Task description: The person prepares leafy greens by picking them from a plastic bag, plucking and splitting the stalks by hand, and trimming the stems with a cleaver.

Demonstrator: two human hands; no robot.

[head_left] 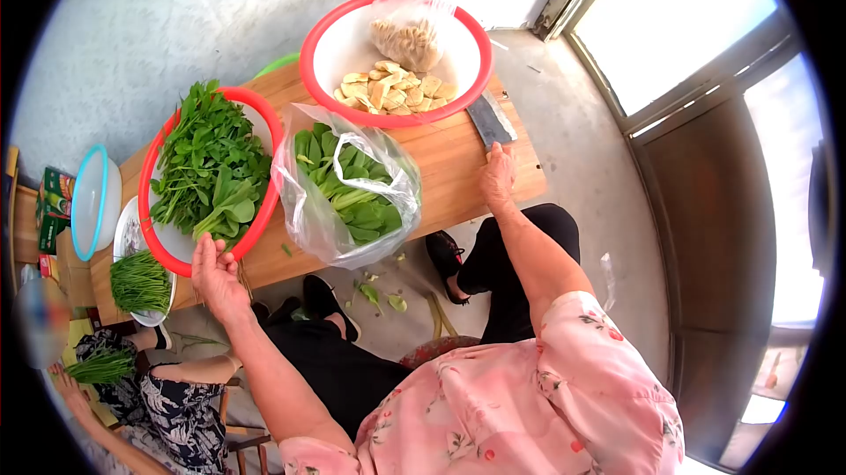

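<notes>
My left hand (218, 279) is at the near rim of a red-rimmed basin (272, 127), its fingers closed on the stem end of a bok choy (231, 204). That basin is heaped with leafy greens (201, 144). My right hand (498, 177) grips the handle of a cleaver (490, 121), whose blade lies on the wooden board (441, 171) near its right end. Between my hands stands a clear plastic bag (304, 233) full of bok choy (352, 184).
Farther back, a larger red-rimmed basin (483, 56) holds pale sliced pieces (397, 92) and a filled plastic bag (410, 39). Chives (141, 283) lie in a white dish at left. Leaf scraps (371, 297) litter the floor. Another person's hand (66, 384) is beside green stalks at lower left.
</notes>
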